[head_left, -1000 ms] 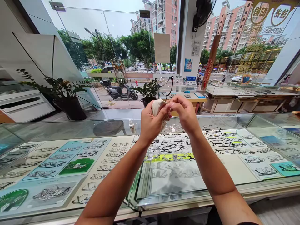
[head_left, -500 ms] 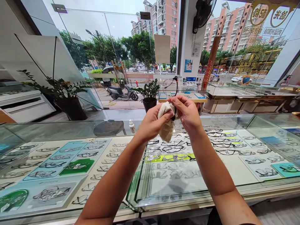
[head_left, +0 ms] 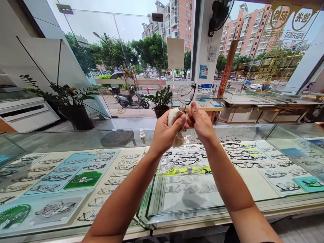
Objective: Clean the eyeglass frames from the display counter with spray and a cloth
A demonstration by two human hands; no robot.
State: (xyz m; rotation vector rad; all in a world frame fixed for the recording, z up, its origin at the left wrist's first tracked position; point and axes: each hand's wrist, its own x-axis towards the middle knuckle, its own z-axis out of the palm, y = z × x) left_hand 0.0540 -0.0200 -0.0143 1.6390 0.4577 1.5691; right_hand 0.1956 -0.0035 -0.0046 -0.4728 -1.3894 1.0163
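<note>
We log a clear glass display desk (head_left: 192, 221): small white plastic bottle (head_left: 143, 137) upright on top, thin-rimmed eyeglasses (head_left: 186, 161) inside.

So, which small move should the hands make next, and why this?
Perhaps bring the cloth up to the upper lens of the glasses: the left hand holds the cloth bunched, and this lens stands uncovered above it.

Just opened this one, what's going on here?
A person's left hand grips a beige cloth. The right hand is close beside it, fingers curled and thumb up. A pair of glasses shows above the hands; which hand holds it is hidden. Below, a glass display case holds rows of eyeglasses, and a small white bottle stands left of the hands.
</note>
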